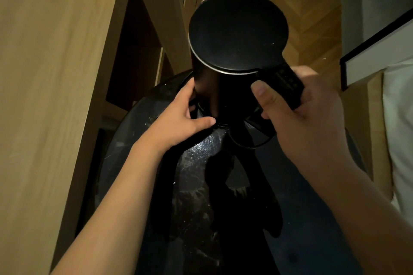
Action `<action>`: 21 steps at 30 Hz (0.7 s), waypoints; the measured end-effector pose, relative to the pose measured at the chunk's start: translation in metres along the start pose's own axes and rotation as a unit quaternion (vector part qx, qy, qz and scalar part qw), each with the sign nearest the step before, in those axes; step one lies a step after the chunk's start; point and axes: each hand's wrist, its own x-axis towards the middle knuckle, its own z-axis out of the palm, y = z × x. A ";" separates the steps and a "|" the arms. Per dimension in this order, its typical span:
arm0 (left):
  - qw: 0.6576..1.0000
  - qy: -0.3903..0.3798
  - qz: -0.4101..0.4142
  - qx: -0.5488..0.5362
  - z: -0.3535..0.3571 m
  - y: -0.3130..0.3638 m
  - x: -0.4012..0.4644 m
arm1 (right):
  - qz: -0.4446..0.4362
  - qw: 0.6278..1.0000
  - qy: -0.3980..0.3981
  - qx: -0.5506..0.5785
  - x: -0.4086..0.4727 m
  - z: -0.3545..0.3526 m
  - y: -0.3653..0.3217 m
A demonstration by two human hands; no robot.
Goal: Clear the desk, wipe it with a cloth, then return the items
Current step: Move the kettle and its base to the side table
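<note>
A black electric kettle [237,33] with a closed lid stands over the far part of a round black marbled table [196,203]. My right hand [306,118] grips the kettle's handle, thumb on top. My left hand [181,118] reaches to the kettle's foot and holds its round black base [221,124], fingers partly hidden behind the body. A black cord [248,144] loops out from under the base. Whether the kettle sits on the base or is lifted off it, I cannot tell.
A light wooden cabinet [55,73] with dark open shelves [134,56] stands close on the left. Herringbone wood floor [312,6] lies beyond the table. A white panel with a black edge [375,51] and white fabric [400,140] are at the right.
</note>
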 end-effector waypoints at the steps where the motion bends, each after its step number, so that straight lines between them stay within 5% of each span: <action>1: 1.000 0.009 0.003 0.016 0.001 0.001 -0.002 | -0.006 1.000 -0.008 0.001 -0.001 0.002 0.000; 10: 0.984 0.117 0.044 0.129 0.023 -0.008 0.003 | -0.027 1.000 -0.008 -0.008 -0.007 0.002 0.021; 21: 0.967 0.150 0.052 0.201 0.030 -0.018 0.003 | -0.015 0.999 -0.012 0.030 -0.013 0.004 0.030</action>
